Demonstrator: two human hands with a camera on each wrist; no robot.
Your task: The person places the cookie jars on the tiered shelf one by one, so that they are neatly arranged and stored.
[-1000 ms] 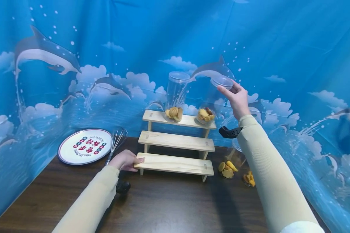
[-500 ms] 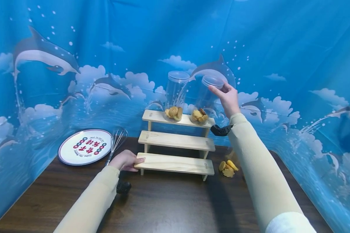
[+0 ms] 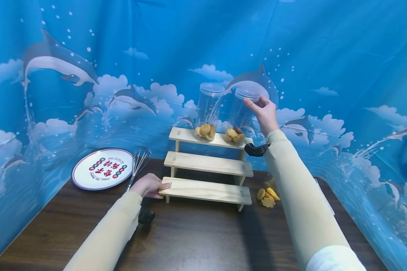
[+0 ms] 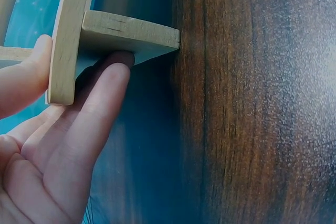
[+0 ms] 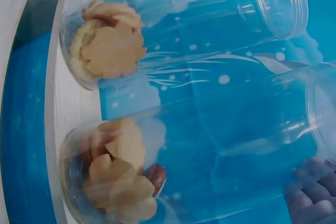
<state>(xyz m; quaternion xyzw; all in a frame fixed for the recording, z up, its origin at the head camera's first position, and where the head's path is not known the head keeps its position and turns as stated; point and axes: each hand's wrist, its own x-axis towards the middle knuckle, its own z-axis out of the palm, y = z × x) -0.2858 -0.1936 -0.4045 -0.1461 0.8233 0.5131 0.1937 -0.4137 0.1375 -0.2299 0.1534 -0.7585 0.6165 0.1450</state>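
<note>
My left hand (image 3: pixel 150 185) grips the left end of the bottom step of a three-tier wooden stand (image 3: pixel 207 190). In the left wrist view the thumb lies over the board (image 4: pixel 65 51) and the fingers reach beneath it. My right hand (image 3: pixel 266 113) holds a tall clear jar (image 3: pixel 242 113) near its lid, thumb and fingers around the rim. Biscuits (image 5: pixel 121 171) lie in the bottom of that jar, whose base is at the top step's right part. Left of it on the same step stands a second clear jar (image 3: pixel 208 107) with biscuits, a small gap between them.
Right of the stand, another clear jar with biscuits (image 3: pixel 268 197) stands on the dark wooden table (image 3: pixel 196 237), partly behind my right arm. A round white plate (image 3: pixel 103 169) and a whisk (image 3: pixel 139 165) lie left. A blue dolphin-print curtain (image 3: pixel 176 45) hangs behind.
The right hand has moved left with the jar along the top step, closer to the other jar, then held nearly still. The left hand keeps its grip on the stand.
</note>
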